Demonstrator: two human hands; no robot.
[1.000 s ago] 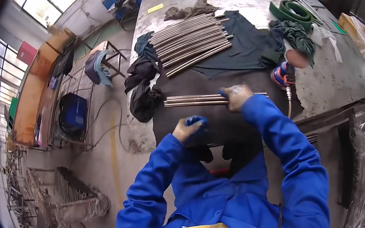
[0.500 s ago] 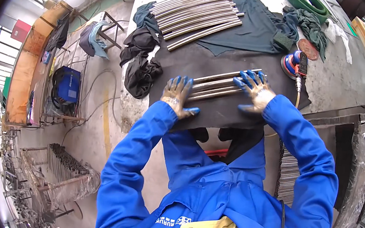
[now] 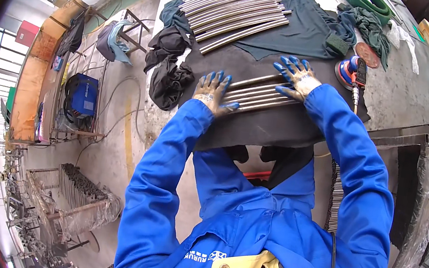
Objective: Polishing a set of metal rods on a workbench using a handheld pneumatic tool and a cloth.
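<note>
Standing over a long workbench (image 3: pixel 410 84), a person in a blue work jacket (image 3: pixel 263 216) leans both arms forward onto it. A dark mat (image 3: pixel 259 123) covers the near part of the bench, and a dark green cloth (image 3: pixel 304 32) lies farther back. On that cloth rests a big bundle of curved metal rods (image 3: pixel 236 9), well apart from the hands. Black rags (image 3: pixel 166 68) hang off the bench's left end.

Nearer the person, a small set of metal rods (image 3: pixel 258 92) lies side by side on the dark mat, running slantwise from lower left to upper right. The left hand (image 3: pixel 213 89) (in a glove with blue fingertips) lies flat on the left end of this set, fingers spread, not closed around anything. The right hand (image 3: pixel 295 79), gloved the same way, presses flat on the right end, fingers also splayed wide. So the rods sit under both palms and span the gap between them, rather than being gripped.

Just right of the right hand stands an orange and blue sander (image 3: pixel 350 73), with a round brown disc (image 3: pixel 367 54) beyond it. A small green scouring pad (image 3: pixel 337 43) lies on the cloth near the disc.
</note>
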